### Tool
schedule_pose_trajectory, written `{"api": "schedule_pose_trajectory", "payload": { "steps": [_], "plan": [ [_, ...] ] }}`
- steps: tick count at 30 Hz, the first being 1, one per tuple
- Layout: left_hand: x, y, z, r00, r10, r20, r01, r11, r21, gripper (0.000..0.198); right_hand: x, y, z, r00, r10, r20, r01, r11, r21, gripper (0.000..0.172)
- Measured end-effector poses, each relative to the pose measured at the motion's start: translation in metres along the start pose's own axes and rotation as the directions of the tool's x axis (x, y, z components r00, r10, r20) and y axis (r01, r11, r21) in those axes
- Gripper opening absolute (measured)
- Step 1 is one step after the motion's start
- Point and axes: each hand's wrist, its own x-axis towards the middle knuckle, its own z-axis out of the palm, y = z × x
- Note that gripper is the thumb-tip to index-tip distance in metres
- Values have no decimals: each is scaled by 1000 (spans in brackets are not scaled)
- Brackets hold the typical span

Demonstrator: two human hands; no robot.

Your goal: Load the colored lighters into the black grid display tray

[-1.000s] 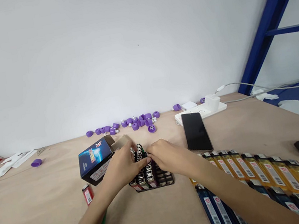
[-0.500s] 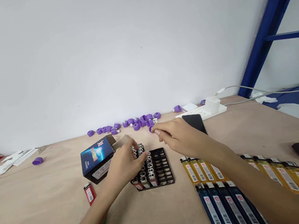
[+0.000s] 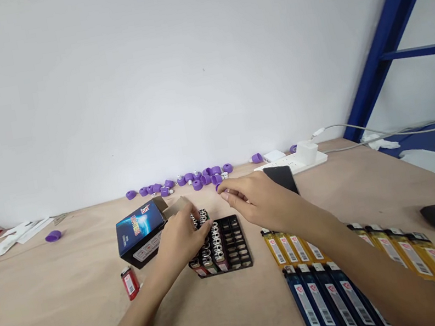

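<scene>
head view: nearest, at the lower right, at least 5 blue lighters [image 3: 318, 302] lie flat side by side, with yellow lighters [image 3: 277, 247] just beyond them; the right forearm cuts across both rows. to the left, 1 red lighter [image 3: 130, 283] lies alone near the left wrist.

a little farther on, the black tray [image 3: 237, 243] sits on the table [image 3: 211, 325], its right part bare slots, its left part filled with 3 visible rows of upright lighters [image 3: 218, 249]. the left hand [image 3: 182, 238] lies over these, thumb at the near tops, fingers reaching behind; i cannot tell whether it grips or only steadies. the right hand [image 3: 254, 196] is up beyond the tray, thumb and forefinger slightly parted with nothing seen in between.

the lighters should be light, stiff and rather slick; best taken by the sides of the body, just under the metal top. the tray looks thin and may flex, so its rim is the safer hold.

the left hand hides the back rows and part of the blue box [image 3: 140, 228]. farther off, the right hand covers much of the phone [image 3: 281, 177] and partly hides 1 of the purple caps [image 3: 196, 185] by the wall.
</scene>
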Motion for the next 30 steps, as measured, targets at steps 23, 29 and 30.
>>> {"api": "schedule_pose_trajectory", "payload": {
  "steps": [23, 29, 30],
  "plan": [
    [-60, 26, -67, 940, 119, -320, -216, 933, -287, 21, -230, -44, 23, 898, 335, 286, -326, 942, -81, 80],
    [-72, 30, -77, 914, 140, -382, -256, 927, -273, 20, -237, -46, 35, 861, 363, 357, -365, 929, -65, 76],
    [-73, 30, -77, 913, 138, -385, -254, 929, -270, 20, -237, -45, 35, 857, 374, 354, -382, 923, -51, 77]
  ]
}}
